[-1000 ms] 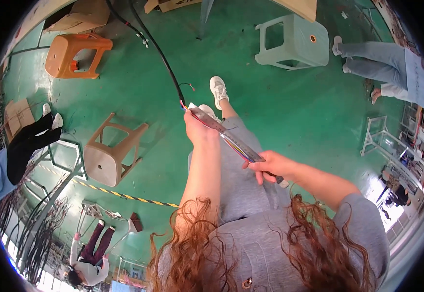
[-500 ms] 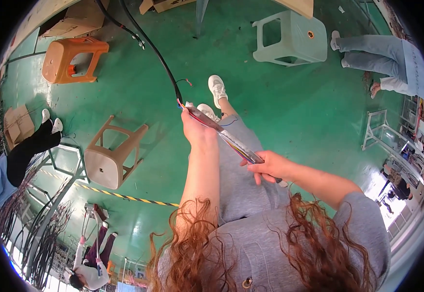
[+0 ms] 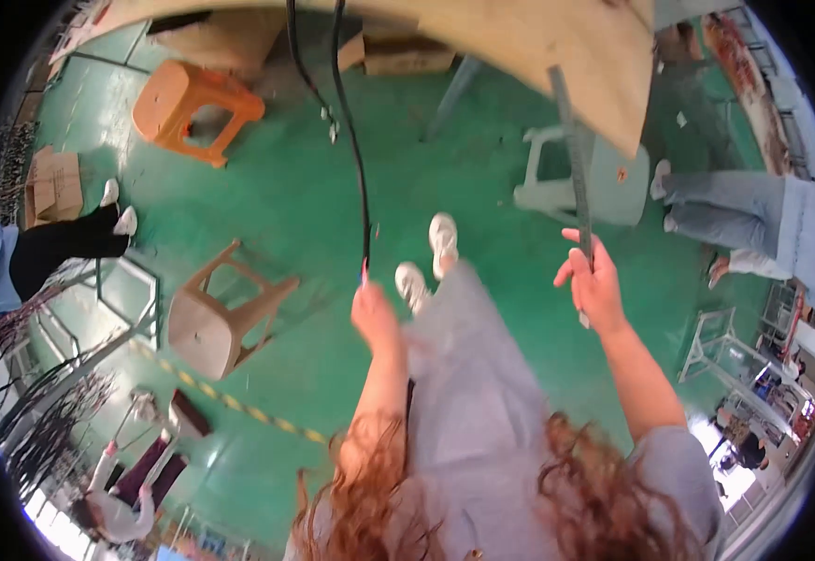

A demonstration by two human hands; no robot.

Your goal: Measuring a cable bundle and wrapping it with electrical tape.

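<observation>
My left hand (image 3: 376, 316) grips the end of a thick black cable (image 3: 359, 159) that rises and loops over the edge of a wooden tabletop (image 3: 520, 47) at the top of the view. My right hand (image 3: 596, 285) is closed around a long grey rod (image 3: 571, 159) that runs up toward the same tabletop. The two hands are apart, left of centre and right of centre, above my grey trousers and white shoes (image 3: 430, 257).
On the green floor stand an orange stool (image 3: 193, 107), a tipped beige stool (image 3: 221, 313) and a pale green stool (image 3: 585, 173). A seated person's legs (image 3: 744, 210) are at right, another person in black trousers (image 3: 52, 248) at left. Yellow-black tape (image 3: 239, 407) crosses the floor.
My hands have parted: before, both held the cable end and rod together at the middle. Now the right hand has carried the rod up and right. The view tilted up, showing the tabletop.
</observation>
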